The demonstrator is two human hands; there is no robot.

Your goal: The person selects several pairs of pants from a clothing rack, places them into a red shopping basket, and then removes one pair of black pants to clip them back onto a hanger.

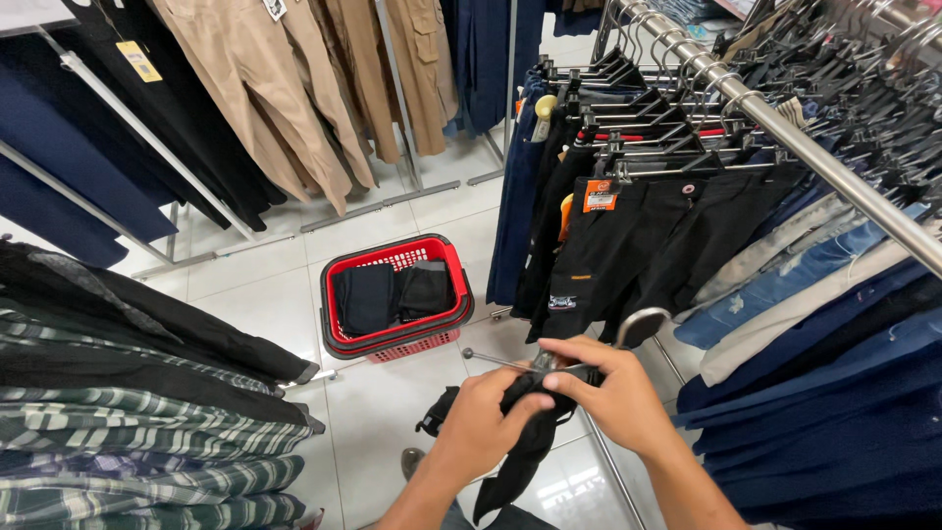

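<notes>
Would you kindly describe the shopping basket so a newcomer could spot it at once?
Look at the white tiled floor between the clothing racks. The shopping basket sits there, just beyond the hands. It is the only bright red thing on the floor, with folded dark garments inside.

A white tiled floor (265, 294) carries a red shopping basket (395, 339) of folded dark clothes.

The black garment (525, 432) is bunched between the left hand (481, 417) and right hand (613, 393), so its kind cannot be told; its hanger (589, 358) shows only as a hook and rod. Both forearms run off the bottom edge. The folded dark clothes (392, 292) in the red basket (392, 339) hide its floor. The rail (785, 132) leaves the right edge.
</notes>
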